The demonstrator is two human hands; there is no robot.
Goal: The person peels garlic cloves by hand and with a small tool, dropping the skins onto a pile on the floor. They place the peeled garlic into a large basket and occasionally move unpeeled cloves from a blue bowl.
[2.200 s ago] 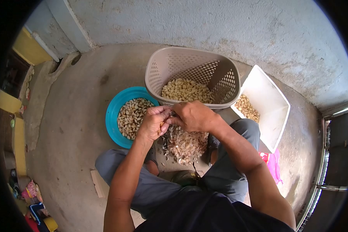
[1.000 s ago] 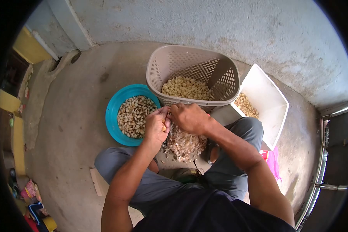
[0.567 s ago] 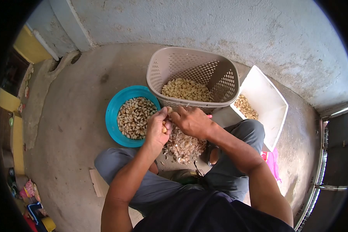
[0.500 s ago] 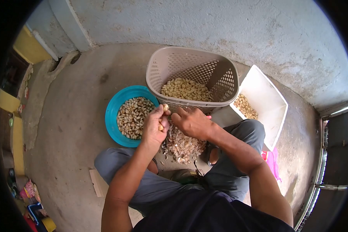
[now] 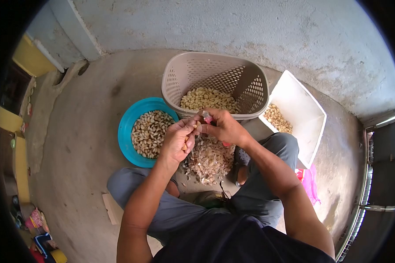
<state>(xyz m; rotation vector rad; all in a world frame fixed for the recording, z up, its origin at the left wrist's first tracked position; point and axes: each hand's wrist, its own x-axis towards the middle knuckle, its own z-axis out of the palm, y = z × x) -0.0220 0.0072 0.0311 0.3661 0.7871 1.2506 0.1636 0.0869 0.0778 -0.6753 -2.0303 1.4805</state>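
Note:
My left hand (image 5: 178, 139) is closed around garlic cloves (image 5: 185, 143), with one more clove (image 5: 196, 126) pinched at its fingertips. Against that clove is my right hand (image 5: 223, 127), its fingers curled around a small red-handled knife (image 5: 207, 117), which is mostly hidden by the fingers. Both hands meet above a heap of papery garlic skins (image 5: 210, 160) on the floor. To the left stands a turquoise basin (image 5: 125, 138) of unpeeled cloves. Behind the hands, pale peeled cloves (image 5: 208, 99) lie in a taupe perforated basket (image 5: 175, 79).
A white box (image 5: 300, 105) tilts open at the right with more cloves (image 5: 277, 119) inside. Pink cloth (image 5: 310, 185) lies beside it. My bent legs (image 5: 267, 175) flank the skins. A rough wall (image 5: 250, 30) rises behind the basket; assorted items (image 5: 37, 223) lie at the far left.
My right hand has turned and moved slightly up, bringing the knife into sight near the fingertips. The left hand's fingertips have come together with the right's at the clove.

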